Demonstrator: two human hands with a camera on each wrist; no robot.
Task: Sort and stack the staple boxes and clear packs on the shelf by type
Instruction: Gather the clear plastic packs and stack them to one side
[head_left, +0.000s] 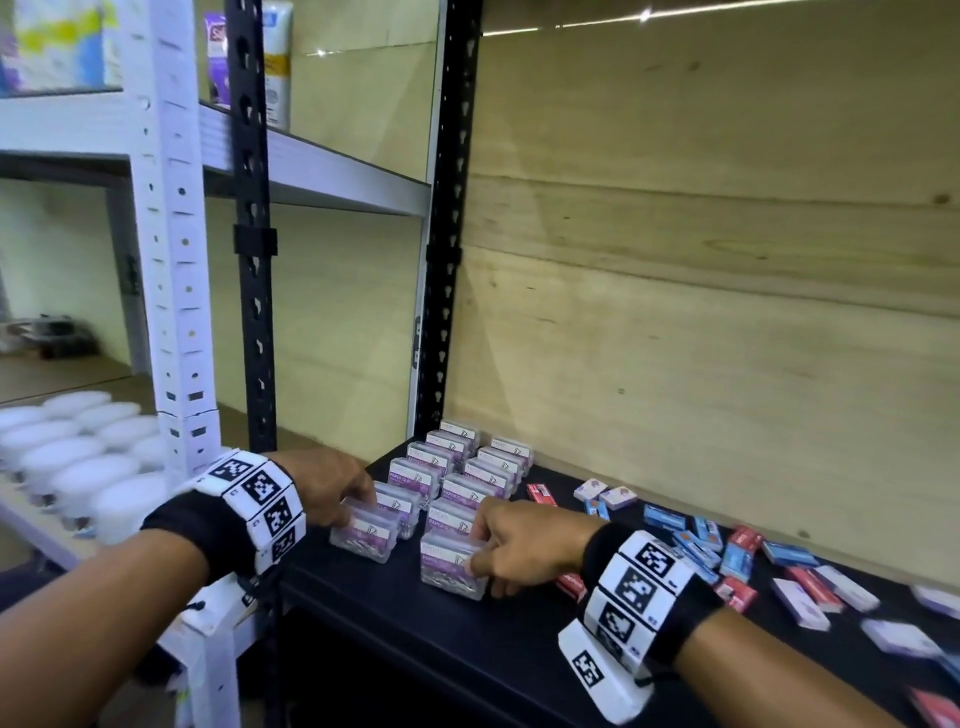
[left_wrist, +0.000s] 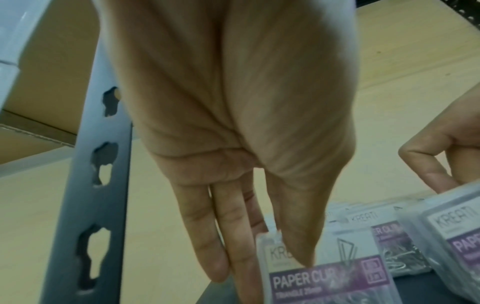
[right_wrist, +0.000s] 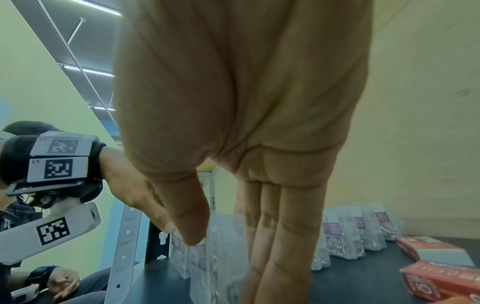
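Note:
Clear paper-clip packs (head_left: 467, 470) with purple labels stand in two rows on the black shelf (head_left: 395, 639). My left hand (head_left: 358, 512) pinches the front clear pack (head_left: 363, 535) of the left row. In the left wrist view its thumb lies on the label and its fingers (left_wrist: 221, 246) go down behind that pack (left_wrist: 330, 279). My right hand (head_left: 480, 564) grips the front clear pack (head_left: 449, 569) of the right row. The right wrist view has this pack (right_wrist: 223, 236) between thumb and fingers (right_wrist: 275, 246). Red, blue and white staple boxes (head_left: 737, 556) lie scattered to the right.
A plywood back wall (head_left: 727, 312) closes the shelf. Black and white slotted uprights (head_left: 257, 312) stand at its left end. White round lids (head_left: 78, 467) fill the neighbouring shelf. Red staple boxes (right_wrist: 439, 281) lie close to my right hand. A seated person (right_wrist: 39, 277) is at lower left.

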